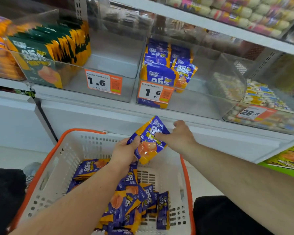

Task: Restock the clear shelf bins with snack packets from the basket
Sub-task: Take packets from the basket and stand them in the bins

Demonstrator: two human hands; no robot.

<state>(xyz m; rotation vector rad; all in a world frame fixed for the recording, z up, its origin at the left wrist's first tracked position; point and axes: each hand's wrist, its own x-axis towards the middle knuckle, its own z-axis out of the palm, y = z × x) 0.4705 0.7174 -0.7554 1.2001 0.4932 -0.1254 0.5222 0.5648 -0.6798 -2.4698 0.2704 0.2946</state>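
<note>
Both hands held one purple-and-orange snack packet above the basket: the left hand pinched its near-left corner, the right hand gripped its right edge, probably squaring it for the half-filled clear bin just beyond.

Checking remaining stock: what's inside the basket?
The basket holds a loose pile of purple-and-orange snack packets, with bare mesh floor at the far right. Both forearms cover part of the pile, so no full count is possible.
</note>
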